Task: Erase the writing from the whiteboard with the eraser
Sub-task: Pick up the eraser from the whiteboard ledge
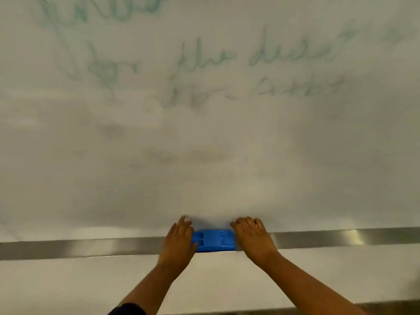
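Note:
A blue plastic eraser (pixel 213 240) lies on the metal tray (pixel 91 247) along the bottom of the whiteboard (pixel 204 144). My left hand (pixel 178 241) touches its left end and my right hand (pixel 252 235) touches its right end, fingers resting against the board. Whether either hand grips the eraser is unclear. Blurred green handwriting (pixel 204 57) covers the upper part of the board in several lines. Fainter smudged marks (pixel 193 155) show lower down.
The metal tray runs the full width of the view. Below it is a plain white wall surface (pixel 68 287). A dark sleeve (pixel 127 309) shows at the bottom edge.

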Tool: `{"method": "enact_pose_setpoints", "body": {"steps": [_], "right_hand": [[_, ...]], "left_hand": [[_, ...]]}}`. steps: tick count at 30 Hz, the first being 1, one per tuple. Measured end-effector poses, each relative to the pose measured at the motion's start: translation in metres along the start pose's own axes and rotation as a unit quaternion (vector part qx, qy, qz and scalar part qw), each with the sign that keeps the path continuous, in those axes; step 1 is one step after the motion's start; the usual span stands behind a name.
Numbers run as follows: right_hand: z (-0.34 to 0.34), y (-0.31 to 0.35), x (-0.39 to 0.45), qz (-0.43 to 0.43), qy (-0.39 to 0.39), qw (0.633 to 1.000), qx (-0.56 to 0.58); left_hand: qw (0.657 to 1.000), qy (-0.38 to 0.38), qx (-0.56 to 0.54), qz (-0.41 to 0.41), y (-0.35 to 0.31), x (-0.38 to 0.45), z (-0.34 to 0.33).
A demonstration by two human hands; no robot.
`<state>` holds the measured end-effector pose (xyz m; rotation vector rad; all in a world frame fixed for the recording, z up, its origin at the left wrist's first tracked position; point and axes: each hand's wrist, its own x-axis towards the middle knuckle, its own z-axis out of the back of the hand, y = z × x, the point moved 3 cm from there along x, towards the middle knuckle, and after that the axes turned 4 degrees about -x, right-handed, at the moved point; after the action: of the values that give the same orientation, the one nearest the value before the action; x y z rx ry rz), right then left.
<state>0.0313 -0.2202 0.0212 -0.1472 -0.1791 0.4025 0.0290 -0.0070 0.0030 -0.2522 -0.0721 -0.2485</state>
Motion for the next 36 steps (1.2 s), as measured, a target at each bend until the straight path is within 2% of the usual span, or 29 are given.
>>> {"method": "enact_pose_setpoints", "body": {"steps": [8, 17, 26, 31, 32, 33, 35, 36], "right_hand": [[-0.042, 0.019, -0.001, 0.014, 0.087, 0.993, 0.081], [-0.058, 0.026, 0.011, -0.009, 0.085, 0.992, 0.088], [-0.060, 0.029, 0.016, -0.003, 0.083, 0.995, 0.054], [-0.044, 0.030, 0.011, -0.005, 0.046, 0.997, 0.066], [-0.036, 0.031, 0.009, -0.006, 0.009, 0.997, 0.071], [-0.032, 0.032, 0.008, -0.017, 0.023, 0.994, 0.109], [-0.040, 0.035, 0.008, 0.002, 0.037, 0.995, 0.094], [-0.035, 0.037, 0.009, 0.020, 0.008, 0.996, 0.081]], "left_hand": [[0.997, 0.061, 0.052, 0.009, 0.010, 0.005, -0.033], [0.996, 0.076, 0.041, 0.011, 0.011, 0.009, -0.047], [0.999, 0.039, 0.003, -0.017, 0.008, 0.019, -0.038], [0.999, 0.033, -0.001, -0.032, 0.001, 0.019, -0.024], [0.999, 0.034, -0.002, -0.039, 0.000, 0.018, -0.022], [0.998, 0.033, -0.002, -0.046, 0.000, 0.017, -0.019], [0.998, 0.028, -0.007, -0.063, -0.001, 0.014, -0.013], [0.997, 0.030, -0.013, -0.068, -0.002, 0.013, -0.009]]}}
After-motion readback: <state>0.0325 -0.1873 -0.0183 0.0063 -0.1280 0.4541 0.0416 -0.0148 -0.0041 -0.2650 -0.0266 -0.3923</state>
